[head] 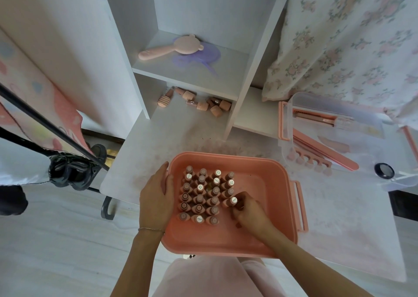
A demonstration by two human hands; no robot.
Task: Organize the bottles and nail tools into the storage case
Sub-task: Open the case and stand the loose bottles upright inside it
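Bottle rows about two-thirds filled in the pink storage case [280, 208].
I braced its rim with my flat-fingered left hand [156, 197]; my right hand [247, 210] pinched a bottle [231, 201] in the fourth column. Farther off, loose bottles [199, 102] and nail tools [321, 147] remained unpacked.

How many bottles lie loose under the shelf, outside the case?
5 bottles on the desk under the shelf: far left, next right, middle, two at right; none seems hidden.
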